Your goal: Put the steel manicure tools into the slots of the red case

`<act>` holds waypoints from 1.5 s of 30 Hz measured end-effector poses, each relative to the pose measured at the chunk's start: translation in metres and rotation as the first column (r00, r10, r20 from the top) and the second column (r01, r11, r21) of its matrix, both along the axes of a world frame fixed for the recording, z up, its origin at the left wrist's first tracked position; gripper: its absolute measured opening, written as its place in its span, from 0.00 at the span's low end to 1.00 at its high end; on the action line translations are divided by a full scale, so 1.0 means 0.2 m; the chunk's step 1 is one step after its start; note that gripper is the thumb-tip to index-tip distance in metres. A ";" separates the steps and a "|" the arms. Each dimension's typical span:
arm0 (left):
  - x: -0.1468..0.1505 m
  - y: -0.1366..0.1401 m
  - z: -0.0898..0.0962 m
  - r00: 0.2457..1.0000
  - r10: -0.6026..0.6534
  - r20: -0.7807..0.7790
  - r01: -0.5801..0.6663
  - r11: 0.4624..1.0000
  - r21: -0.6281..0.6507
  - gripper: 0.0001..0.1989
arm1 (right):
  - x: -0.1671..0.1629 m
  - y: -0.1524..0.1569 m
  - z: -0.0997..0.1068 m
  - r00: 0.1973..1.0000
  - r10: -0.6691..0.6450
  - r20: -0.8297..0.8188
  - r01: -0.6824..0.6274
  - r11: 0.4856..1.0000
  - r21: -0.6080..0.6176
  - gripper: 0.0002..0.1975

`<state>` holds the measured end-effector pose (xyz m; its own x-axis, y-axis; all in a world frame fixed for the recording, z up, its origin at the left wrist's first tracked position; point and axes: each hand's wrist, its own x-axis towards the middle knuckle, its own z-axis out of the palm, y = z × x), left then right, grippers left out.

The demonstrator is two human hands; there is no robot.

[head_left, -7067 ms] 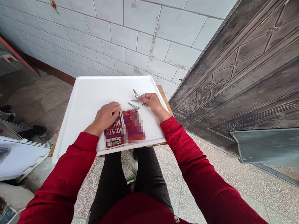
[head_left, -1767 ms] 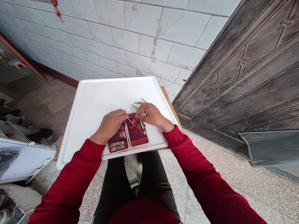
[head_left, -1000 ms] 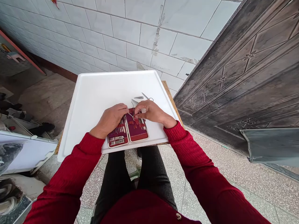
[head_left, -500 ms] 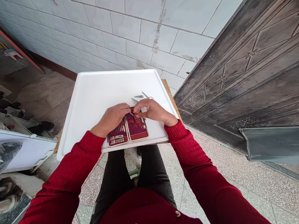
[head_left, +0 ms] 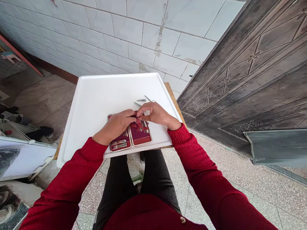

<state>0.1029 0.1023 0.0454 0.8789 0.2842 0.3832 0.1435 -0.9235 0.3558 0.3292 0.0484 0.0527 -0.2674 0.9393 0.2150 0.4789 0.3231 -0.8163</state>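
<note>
An open manicure kit with a dark red and purple lining lies on the white board. Nail clippers are in the lower part of its left half, and slim metal tools sit in the right half. Over the upper middle of the case, my left hand has its fingers closed together; whatever they hold is hidden. My right hand, thumb and forefinger pinched, grips a small red strap in the right half. Small scissors lie partly behind that hand.
A short silvery tool and a pointed metal tip are on the board beyond my right hand. A tiled wall rises behind. To the right stands a dark patterned metal door; shelving is at left.
My left fingers have shifted slightly toward the strap, and the thin silvery piece by their tips no longer shows. My right hand keeps its pinch. The view has tilted slightly.
</note>
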 end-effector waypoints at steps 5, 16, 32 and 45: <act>-0.01 0.02 -0.01 0.993 0.113 0.034 -0.116 0.984 0.134 0.17 | -0.01 0.01 -0.01 0.996 -0.076 -0.042 0.077 0.997 0.027 0.03; -0.04 0.07 -0.06 0.937 0.339 0.090 -0.350 0.919 0.183 0.17 | 0.05 0.06 -0.05 0.832 -0.549 0.078 0.535 0.832 0.144 0.07; -0.10 0.16 -0.11 0.867 0.498 0.020 -0.495 0.858 0.138 0.14 | 0.08 0.10 -0.08 0.723 -0.608 0.329 0.603 0.787 0.130 0.07; -0.11 0.18 -0.14 0.850 0.520 0.084 -0.527 0.834 0.166 0.15 | 0.11 0.12 -0.09 0.659 -0.671 0.341 0.668 0.730 0.147 0.08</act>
